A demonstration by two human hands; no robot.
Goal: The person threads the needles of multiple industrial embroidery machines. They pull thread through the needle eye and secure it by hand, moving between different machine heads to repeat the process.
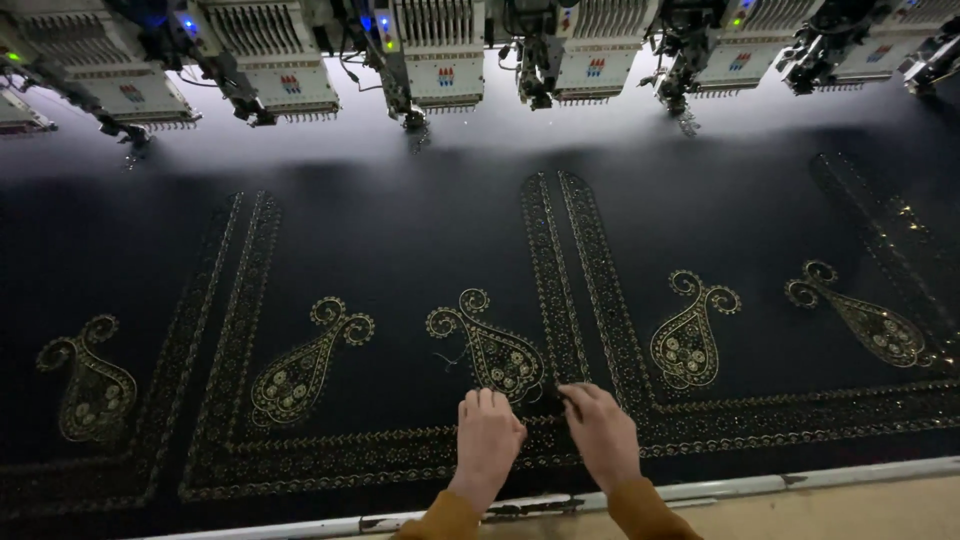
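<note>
A wide black fabric (400, 250) is stretched flat under me, stitched with gold paisley motifs and border bands. My left hand (487, 437) rests palm down on the gold border band (330, 455) near the front edge, fingers together. My right hand (603, 430) lies beside it, its fingertips pinched at a small dark thing by the lower edge of a paisley motif (492, 350). What it pinches is too small to tell. Both sleeves are mustard coloured.
A row of embroidery machine heads (440, 50) with needle bars hangs along the far edge of the fabric. A metal frame rail (800, 480) runs along the near edge. More paisley motifs (688, 335) lie left and right.
</note>
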